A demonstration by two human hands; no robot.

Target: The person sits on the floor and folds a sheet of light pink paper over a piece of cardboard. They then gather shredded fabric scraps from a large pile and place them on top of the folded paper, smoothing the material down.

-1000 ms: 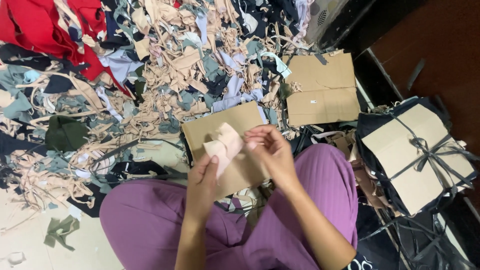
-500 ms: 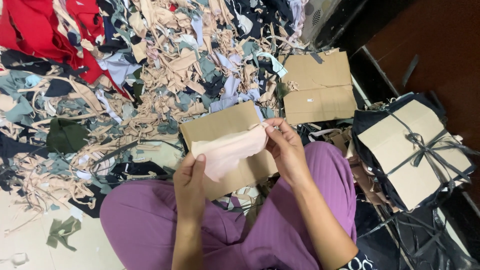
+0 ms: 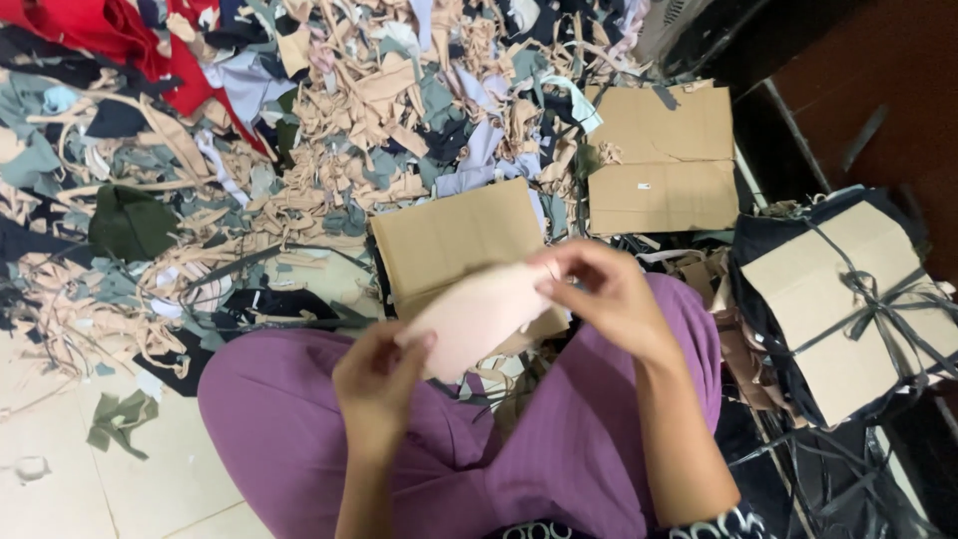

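I sit cross-legged on the floor in purple trousers. Both hands hold one pale pink piece of fabric stretched flat over my lap. My left hand pinches its lower left corner, my right hand grips its upper right edge. Just behind the fabric lies a brown cardboard sheet, resting partly on my knees.
A big heap of fabric scraps in beige, grey, navy and red covers the floor ahead. A folded cardboard box lies at the right of it. At my right sits a bundle of dark cloth and cardboard tied with grey strips.
The pink fabric was bunched up between my hands a second ago; my hands have moved apart and it is now spread out flat between them.
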